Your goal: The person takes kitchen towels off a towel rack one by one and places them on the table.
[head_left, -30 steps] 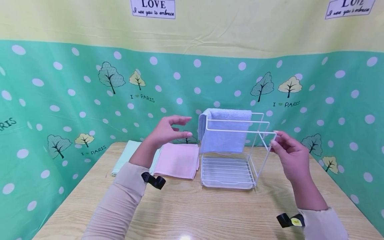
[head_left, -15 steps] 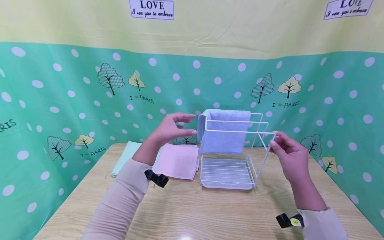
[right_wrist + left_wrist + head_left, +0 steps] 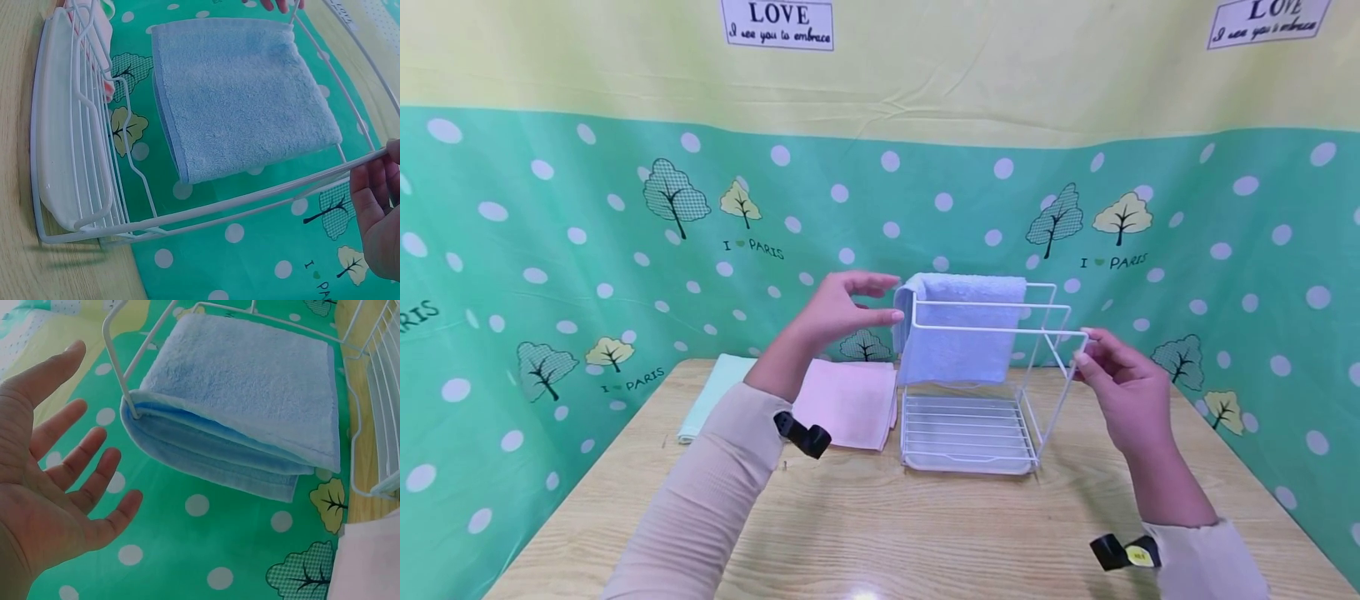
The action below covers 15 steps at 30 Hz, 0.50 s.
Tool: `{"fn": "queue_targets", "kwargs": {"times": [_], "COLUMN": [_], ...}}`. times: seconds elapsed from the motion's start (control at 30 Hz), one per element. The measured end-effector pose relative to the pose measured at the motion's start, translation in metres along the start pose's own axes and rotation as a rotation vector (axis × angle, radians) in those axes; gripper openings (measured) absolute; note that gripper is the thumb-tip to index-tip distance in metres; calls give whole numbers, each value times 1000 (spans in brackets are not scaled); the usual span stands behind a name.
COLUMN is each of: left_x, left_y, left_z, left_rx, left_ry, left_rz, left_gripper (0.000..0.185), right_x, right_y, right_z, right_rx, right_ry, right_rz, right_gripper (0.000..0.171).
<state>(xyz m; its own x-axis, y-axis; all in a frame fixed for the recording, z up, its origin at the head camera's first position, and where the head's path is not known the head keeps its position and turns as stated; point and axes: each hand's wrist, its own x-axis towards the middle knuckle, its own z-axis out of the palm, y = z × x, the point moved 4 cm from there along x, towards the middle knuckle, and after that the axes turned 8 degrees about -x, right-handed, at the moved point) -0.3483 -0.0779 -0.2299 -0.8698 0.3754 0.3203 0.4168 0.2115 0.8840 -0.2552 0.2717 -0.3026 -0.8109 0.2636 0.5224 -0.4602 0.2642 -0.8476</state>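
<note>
A folded light blue towel [image 3: 962,358] hangs over the rear top bar of a white wire rack [image 3: 1042,332]. In the left wrist view its layered folded edge faces my left hand [image 3: 56,506], whose fingers are spread and apart from the towel [image 3: 244,369]. In the head view my left hand [image 3: 842,308] is just left of the towel's upper corner, thumb and fingers parted, holding nothing. My right hand [image 3: 1131,400] pinches the rack's front right top corner between thumb and fingers. The right wrist view shows those fingers at the rack's bar [image 3: 262,194].
A folded pink cloth [image 3: 848,406] lies on the wooden table [image 3: 880,533] left of the rack. Further left is a mint green cloth [image 3: 718,385], partly behind my left arm. The rack's base holds a shallow tray [image 3: 970,464]. A dotted curtain [image 3: 820,225] stands behind.
My left hand has moved right and slightly up, closer to the blue towel's left side. The right hand keeps its hold on the rack, and the towel stays put.
</note>
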Motion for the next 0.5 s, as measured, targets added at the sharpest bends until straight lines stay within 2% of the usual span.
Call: {"fn": "queue_targets", "kwargs": {"times": [0.27, 0.5], "left_x": [16, 25], "left_y": [10, 16], "left_z": [4, 10], "left_rx": [2, 14], "left_ry": [-3, -11], "left_rz": [-15, -33], "left_gripper": [53, 53], "right_x": [1, 1], "right_y": [-1, 0], "right_z": [0, 0], "right_rx": [1, 27], "right_ry": [-3, -6], "right_rz": [4, -13], "right_gripper": [35, 34]}}
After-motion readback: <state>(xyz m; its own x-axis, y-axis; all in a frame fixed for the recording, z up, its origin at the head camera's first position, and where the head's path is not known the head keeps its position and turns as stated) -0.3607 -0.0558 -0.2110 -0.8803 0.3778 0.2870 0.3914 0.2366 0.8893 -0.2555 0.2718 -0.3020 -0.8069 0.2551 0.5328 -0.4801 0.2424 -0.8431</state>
